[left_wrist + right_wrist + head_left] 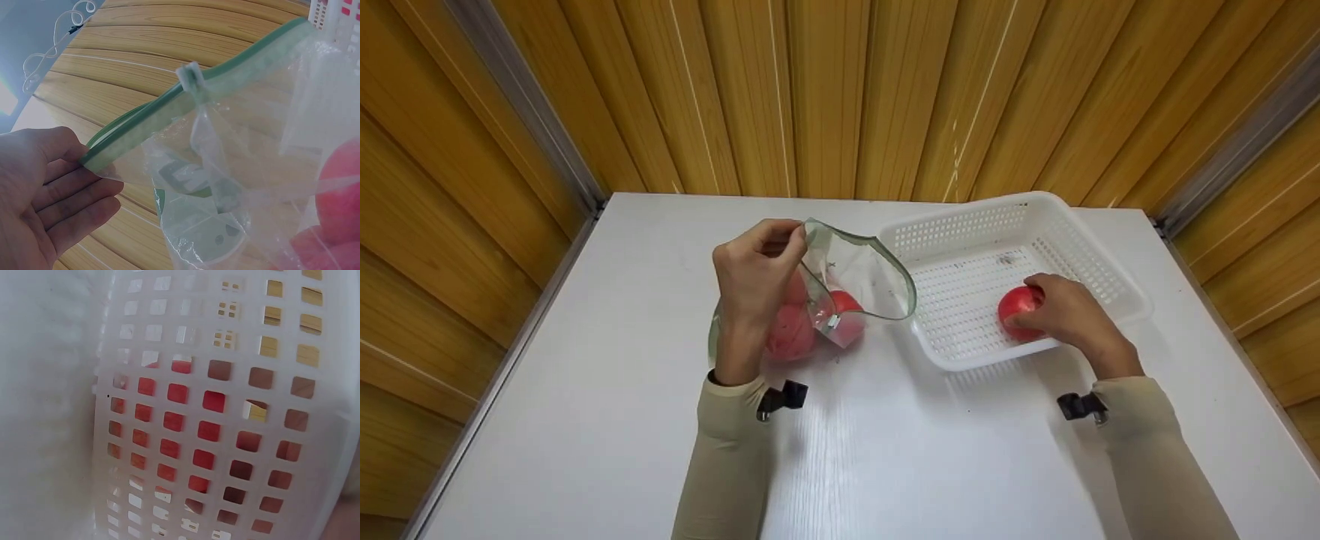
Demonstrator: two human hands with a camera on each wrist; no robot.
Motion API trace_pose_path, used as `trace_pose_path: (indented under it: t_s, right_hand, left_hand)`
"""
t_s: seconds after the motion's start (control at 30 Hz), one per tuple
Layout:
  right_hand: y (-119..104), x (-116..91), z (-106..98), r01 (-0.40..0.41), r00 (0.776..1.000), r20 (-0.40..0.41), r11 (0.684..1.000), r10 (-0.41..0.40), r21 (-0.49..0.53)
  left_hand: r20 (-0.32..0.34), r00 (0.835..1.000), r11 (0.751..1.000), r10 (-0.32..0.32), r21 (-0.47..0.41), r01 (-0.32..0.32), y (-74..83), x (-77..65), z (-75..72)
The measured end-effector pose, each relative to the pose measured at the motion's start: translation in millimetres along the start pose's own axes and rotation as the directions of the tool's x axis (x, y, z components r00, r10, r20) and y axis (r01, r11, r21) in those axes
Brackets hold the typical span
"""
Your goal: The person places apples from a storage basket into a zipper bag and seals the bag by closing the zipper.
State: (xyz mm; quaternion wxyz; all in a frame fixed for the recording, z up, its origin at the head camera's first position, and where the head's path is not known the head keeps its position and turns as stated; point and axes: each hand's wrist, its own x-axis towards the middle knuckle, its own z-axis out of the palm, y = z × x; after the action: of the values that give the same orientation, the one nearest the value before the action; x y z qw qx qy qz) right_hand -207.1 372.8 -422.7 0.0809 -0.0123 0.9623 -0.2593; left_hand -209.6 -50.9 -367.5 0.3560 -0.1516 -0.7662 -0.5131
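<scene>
My left hand [754, 281] pinches the upper edge of a clear slider-zip bag [185, 135] with a green rim, between thumb and index finger. The bag's mouth gapes toward the right. Red apples [791, 334] lie inside it, partly hidden by the left hand and the film. My right hand [1069, 315] reaches into a white perforated basket [960, 296] and grips a red apple [1014, 313] near its front wall. In the right wrist view, the basket wall [230, 419] covers most of the hand, and red skin shows through the square holes.
Both bag and basket stand on a white table [607, 360], the basket on the right. Wood-look panels [825, 97] rise behind the table and at both sides. The basket's front wall rises between the right forearm and the apple.
</scene>
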Motion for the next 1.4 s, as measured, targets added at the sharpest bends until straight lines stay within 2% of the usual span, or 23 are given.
trace_pose_path:
  t_s: [0.37, 0.53, 0.8, 0.97, 1.17, 1.4]
  right_hand:
    - [2, -4, 4, 0.033, 0.993, -0.115, 0.994, -0.022, 0.102]
    - [-1, -9, 7, 0.090, 0.977, -0.205, 0.984, -0.058, 0.151]
    - [-15, -14, 15, 0.193, 0.928, -0.352, 0.964, -0.119, 0.183]
    - [-28, -12, 21, 0.275, 0.889, -0.425, 0.941, -0.172, 0.195]
    - [-45, -8, 25, 0.398, 0.829, -0.504, 0.888, -0.241, 0.230]
    - [-67, -2, 34, 0.486, 0.786, -0.548, 0.832, -0.285, 0.265]
  left_hand:
    - [-0.015, 1.000, 1.000, 0.016, -0.013, -0.016, -0.1, 0.0, 0.1]
    - [-0.019, 1.000, 1.000, 0.015, -0.009, -0.015, -0.3, -0.4, 0.6]
    - [-0.026, 1.000, 1.000, 0.012, 0.016, -0.012, 0.2, -1.0, 1.0]
    - [-0.025, 1.000, 1.000, 0.014, 0.018, -0.013, 0.9, -1.1, 0.4]
    - [-0.029, 0.999, 1.000, 0.015, 0.021, -0.015, 0.9, -0.9, 0.3]
    - [-0.024, 1.000, 1.000, 0.009, 0.017, -0.009, 0.4, -0.6, -0.1]
